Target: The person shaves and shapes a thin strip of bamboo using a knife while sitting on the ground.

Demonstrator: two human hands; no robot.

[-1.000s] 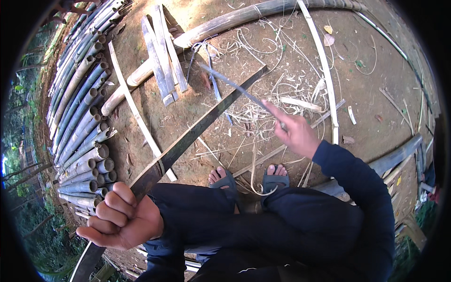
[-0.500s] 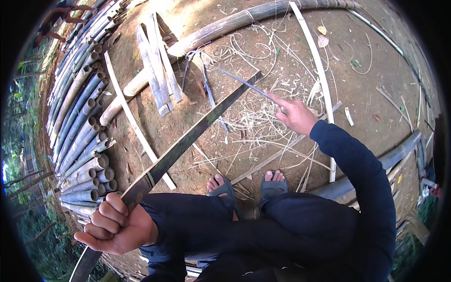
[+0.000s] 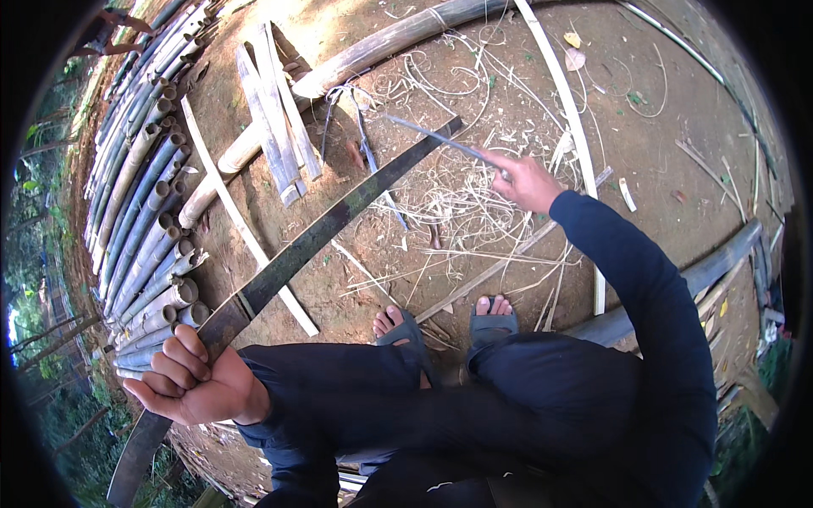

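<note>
My left hand (image 3: 199, 381) is closed around the near part of a long, flat bamboo strip (image 3: 334, 222) with a dark green-brown face. The strip slants from the lower left up to its far end near the middle of the view, and its near tail runs out past my fist. In my right hand (image 3: 527, 184) is a thin-bladed knife (image 3: 428, 133), its handle mostly hidden in my grip. The index finger stretches along the knife. The blade crosses the strip close to the far end; whether the two touch, I cannot tell.
Curly pale shavings (image 3: 466, 203) litter the dirt ahead of my sandalled feet (image 3: 405, 339). A thick bamboo pole (image 3: 373, 61) lies across the back, with split slats (image 3: 269, 127) resting on it. Stacked bamboo poles (image 3: 135, 245) line the left. Another person (image 3: 110, 34) shows at upper left.
My left hand and the bamboo strip have shifted slightly left. The knife has moved a little left and now crosses the strip with its blade lying flatter. Both grips are kept.
</note>
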